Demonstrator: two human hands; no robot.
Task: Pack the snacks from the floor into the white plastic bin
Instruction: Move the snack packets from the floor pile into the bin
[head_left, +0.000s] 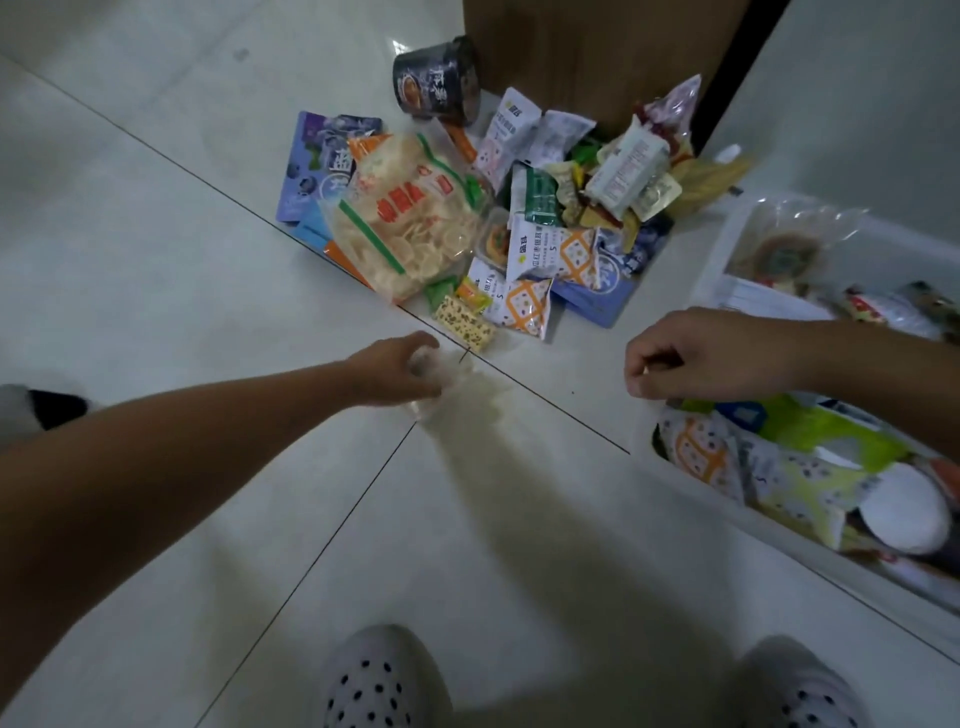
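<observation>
A heap of snacks (519, 208) lies on the floor ahead: a big bag of pale chips (410, 223), a dark noodle cup (436, 78), purple boxes and several small packets. The white plastic bin (727, 499) stands at the right with packets inside. My left hand (389, 371) is low over the floor just before the heap, its fingers curled round a blurred clear plastic packet (434, 376). My right hand (680, 358) hovers over the bin's left edge with curled fingers; whether it holds anything is hidden.
A brown wooden panel (597, 47) rises behind the heap. A second white container (714, 260) with wrapped items sits at the far right. My two dotted slippers (379, 680) are at the bottom edge. Pale floor tiles (156, 234) stretch to the left.
</observation>
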